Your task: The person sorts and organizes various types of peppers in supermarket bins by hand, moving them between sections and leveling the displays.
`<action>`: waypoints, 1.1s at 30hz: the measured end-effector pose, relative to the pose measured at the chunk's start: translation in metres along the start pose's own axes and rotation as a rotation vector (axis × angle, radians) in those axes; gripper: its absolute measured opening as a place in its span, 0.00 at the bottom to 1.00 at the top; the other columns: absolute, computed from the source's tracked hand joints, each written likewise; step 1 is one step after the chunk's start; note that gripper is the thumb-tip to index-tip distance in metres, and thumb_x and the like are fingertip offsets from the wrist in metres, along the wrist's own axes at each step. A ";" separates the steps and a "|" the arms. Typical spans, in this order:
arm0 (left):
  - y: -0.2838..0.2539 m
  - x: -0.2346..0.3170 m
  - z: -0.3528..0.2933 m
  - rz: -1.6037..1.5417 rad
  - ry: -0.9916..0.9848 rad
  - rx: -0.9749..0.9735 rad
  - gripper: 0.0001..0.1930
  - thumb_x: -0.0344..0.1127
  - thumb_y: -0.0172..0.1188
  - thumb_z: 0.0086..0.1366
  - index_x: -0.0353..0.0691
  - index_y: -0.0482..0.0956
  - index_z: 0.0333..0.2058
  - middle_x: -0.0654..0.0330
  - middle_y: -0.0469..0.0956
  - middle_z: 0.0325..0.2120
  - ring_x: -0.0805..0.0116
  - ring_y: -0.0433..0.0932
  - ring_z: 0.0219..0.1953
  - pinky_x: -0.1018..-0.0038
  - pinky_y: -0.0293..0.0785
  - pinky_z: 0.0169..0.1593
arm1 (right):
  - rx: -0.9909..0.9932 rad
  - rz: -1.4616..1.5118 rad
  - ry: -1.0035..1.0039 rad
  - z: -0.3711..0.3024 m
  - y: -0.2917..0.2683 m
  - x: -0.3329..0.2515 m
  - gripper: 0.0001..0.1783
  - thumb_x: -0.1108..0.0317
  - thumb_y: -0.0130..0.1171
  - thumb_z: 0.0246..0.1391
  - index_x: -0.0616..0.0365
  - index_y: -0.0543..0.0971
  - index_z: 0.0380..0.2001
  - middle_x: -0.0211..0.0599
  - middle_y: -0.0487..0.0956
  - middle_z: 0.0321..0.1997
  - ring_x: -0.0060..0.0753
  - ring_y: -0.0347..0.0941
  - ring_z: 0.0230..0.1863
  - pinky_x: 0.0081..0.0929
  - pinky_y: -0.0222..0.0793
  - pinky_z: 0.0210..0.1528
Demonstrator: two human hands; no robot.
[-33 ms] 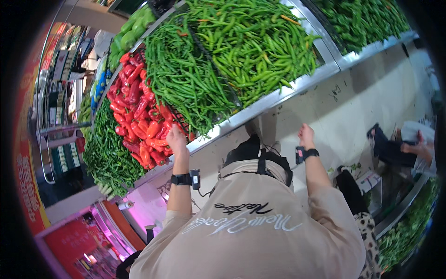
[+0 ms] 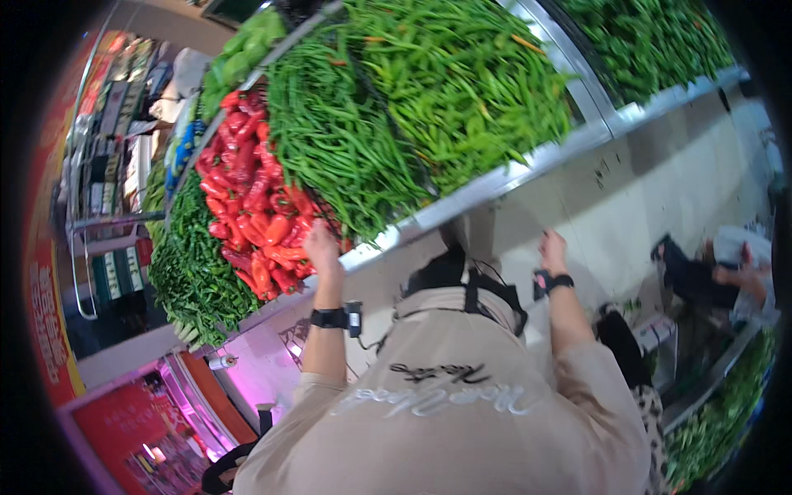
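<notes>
My left hand is raised at the front edge of the sloping stand, with its fingers curled in. Beside it lies a heap of glossy red peppers; whether the fingertips touch a pepper cannot be made out. To the right of that heap are long thin green chilies. Past a dark divider come lighter green chilies. My right hand hangs over the floor, away from the stand, loosely closed with no item showing in it. Both wrists wear black straps.
A metal rim edges the stand. Darker green peppers lie at its left end, and leafy greens at the far right. Behind on the right are another stand of greens, a white stool and another person.
The whole scene has shifted slightly to the right in the view. My right hand sits a little lower and farther right. My left hand stays by the red peppers.
</notes>
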State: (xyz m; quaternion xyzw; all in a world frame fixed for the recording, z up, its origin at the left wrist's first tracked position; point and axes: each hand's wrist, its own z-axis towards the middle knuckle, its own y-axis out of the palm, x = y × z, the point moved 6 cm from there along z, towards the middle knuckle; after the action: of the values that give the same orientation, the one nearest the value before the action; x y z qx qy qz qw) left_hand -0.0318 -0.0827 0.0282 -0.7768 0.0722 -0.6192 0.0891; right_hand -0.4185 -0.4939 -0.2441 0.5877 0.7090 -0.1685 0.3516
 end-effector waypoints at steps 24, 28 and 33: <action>0.116 0.069 0.153 0.742 0.454 0.147 0.51 0.46 0.65 0.55 0.21 0.48 0.66 0.36 0.54 0.66 0.37 0.52 0.68 0.49 0.48 0.70 | -0.780 -1.026 -0.942 -0.131 0.555 -0.168 0.16 0.73 0.60 0.54 0.64 0.76 0.47 0.44 0.77 0.45 0.37 0.77 0.43 0.28 0.76 0.41; 0.121 0.077 0.150 0.807 0.478 0.038 0.49 0.47 0.65 0.55 0.26 0.50 0.67 0.38 0.57 0.64 0.35 0.52 0.67 0.48 0.48 0.69 | -0.962 -1.224 -1.340 -0.177 0.656 -0.145 0.21 0.69 0.61 0.53 0.64 0.75 0.51 0.49 0.75 0.52 0.50 0.73 0.53 0.35 0.70 0.56; 0.112 0.072 0.139 0.732 0.459 -0.161 0.34 0.45 0.65 0.55 0.37 0.71 0.59 0.40 0.59 0.65 0.35 0.51 0.68 0.50 0.50 0.70 | -1.152 -1.631 -1.888 -0.207 0.737 -0.065 0.30 0.67 0.58 0.50 0.58 0.71 0.59 0.45 0.67 0.67 0.51 0.57 0.70 0.47 0.54 0.70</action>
State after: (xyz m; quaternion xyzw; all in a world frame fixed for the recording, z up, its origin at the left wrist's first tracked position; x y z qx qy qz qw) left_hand 0.1196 -0.2010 0.0406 -0.5469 0.4088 -0.6956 0.2235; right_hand 0.2247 -0.2193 0.0734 -0.5559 0.3132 -0.3420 0.6899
